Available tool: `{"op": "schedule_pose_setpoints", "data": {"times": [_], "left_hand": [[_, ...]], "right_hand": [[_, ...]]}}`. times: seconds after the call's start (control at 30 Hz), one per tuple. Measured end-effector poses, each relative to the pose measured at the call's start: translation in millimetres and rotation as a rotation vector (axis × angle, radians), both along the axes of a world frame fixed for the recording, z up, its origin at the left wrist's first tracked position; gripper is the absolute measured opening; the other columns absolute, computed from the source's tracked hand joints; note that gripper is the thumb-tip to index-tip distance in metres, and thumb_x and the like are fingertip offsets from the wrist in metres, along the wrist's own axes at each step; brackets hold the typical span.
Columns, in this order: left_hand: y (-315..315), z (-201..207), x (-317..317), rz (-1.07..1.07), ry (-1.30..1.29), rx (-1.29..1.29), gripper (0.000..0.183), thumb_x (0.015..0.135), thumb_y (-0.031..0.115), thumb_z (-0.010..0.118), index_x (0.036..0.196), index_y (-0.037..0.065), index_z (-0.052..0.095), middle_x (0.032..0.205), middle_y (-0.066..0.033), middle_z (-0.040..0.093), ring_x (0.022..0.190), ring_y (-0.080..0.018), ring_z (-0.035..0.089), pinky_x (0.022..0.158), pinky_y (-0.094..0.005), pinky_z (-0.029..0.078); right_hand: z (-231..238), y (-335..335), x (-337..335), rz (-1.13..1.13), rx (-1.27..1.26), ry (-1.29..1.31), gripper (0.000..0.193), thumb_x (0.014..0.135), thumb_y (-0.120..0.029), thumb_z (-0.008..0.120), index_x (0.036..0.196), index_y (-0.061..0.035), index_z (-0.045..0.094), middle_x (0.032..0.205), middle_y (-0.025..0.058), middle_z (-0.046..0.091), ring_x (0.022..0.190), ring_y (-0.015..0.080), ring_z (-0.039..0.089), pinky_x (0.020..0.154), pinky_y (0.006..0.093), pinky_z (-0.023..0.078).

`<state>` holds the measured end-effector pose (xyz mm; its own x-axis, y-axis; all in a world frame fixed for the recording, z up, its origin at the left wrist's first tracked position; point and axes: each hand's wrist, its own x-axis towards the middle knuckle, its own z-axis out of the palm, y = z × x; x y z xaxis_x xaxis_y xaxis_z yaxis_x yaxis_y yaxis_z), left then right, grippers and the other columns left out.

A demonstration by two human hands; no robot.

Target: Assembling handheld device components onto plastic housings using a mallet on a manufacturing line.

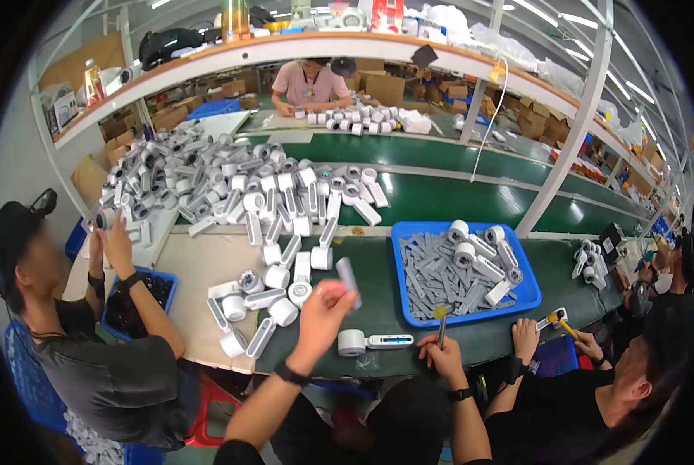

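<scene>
My left hand (320, 311) is raised over the workbench, fingers pinching a blurred, light grey elongated piece (348, 277). My right hand (442, 359) grips a hammer (441, 319) by its handle, the yellowish head pointing up. Between my hands a white handheld fan (353, 342) lies on its side, a blue strip showing inside its handle. Left of it several similar white fans (282, 311) lie loosely grouped. Ahead to the right, a blue tray (534, 302) holds many flat grey handle covers (423, 271) and several white fans.
A large heap of white fans (207, 174) covers the far left. A co-worker's hands (114, 244) hold a part at left; another's hand (587, 345) at right holds a yellow-handled tool. A shelf (277, 48) spans overhead on a slanted post (568, 155).
</scene>
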<state>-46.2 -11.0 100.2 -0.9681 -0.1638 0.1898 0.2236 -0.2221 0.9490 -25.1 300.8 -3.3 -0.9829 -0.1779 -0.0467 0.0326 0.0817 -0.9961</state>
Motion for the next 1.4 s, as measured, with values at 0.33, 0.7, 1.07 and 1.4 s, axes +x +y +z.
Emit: {"op": "schedule_pose_setpoints", "data": {"times": [0.33, 0.7, 1.07, 1.4], "left_hand": [[-5.4, -131.5, 45.0, 0.316, -0.045, 0.016, 0.014, 0.102, 0.006, 0.065, 0.111, 0.004, 0.053, 0.097, -0.0036, 0.064, 0.087, -0.0101, 0.062, 0.081, -0.0255, 0.051], [-6.5, -140.9, 45.7, 0.32, -0.079, -0.035, 0.025, 0.095, 0.008, 0.076, 0.106, 0.005, 0.054, 0.086, -0.0014, 0.059, 0.075, -0.0085, 0.059, 0.067, -0.0227, 0.049], [-20.7, -140.9, 45.5, 0.365, -0.098, -0.212, 0.033, 0.103, 0.018, 0.066, 0.124, -0.005, 0.055, 0.104, -0.0222, 0.068, 0.092, -0.0318, 0.067, 0.088, -0.0419, 0.055], [-15.3, -114.9, 56.6, 0.39, -0.041, -0.336, 0.022, 0.102, 0.013, 0.062, 0.115, -0.005, 0.059, 0.101, -0.0219, 0.069, 0.09, -0.0312, 0.068, 0.084, -0.0411, 0.055]], "right_hand": [[13.0, -6.9, 4.7, 0.038, 0.128, -0.082, 0.02, 0.09, -0.007, 0.058, 0.096, -0.0016, 0.077, 0.064, -0.0006, 0.061, 0.053, 0.0074, 0.054, 0.05, 0.0228, 0.04], [1.5, 1.9, 4.0, -0.009, 0.107, -0.105, 0.017, 0.093, -0.015, 0.061, 0.097, -0.007, 0.076, 0.064, -0.0028, 0.06, 0.054, 0.006, 0.052, 0.051, 0.0241, 0.04], [0.9, -14.5, -5.4, -0.026, 0.059, 0.001, 0.018, 0.091, -0.023, 0.061, 0.09, -0.009, 0.072, 0.06, -0.001, 0.058, 0.051, 0.0084, 0.054, 0.048, 0.0254, 0.042], [1.5, -26.9, -3.4, -0.124, 0.047, 0.046, 0.018, 0.091, -0.022, 0.061, 0.085, -0.0072, 0.069, 0.06, -0.0003, 0.057, 0.051, 0.0083, 0.054, 0.048, 0.0251, 0.041]]}}
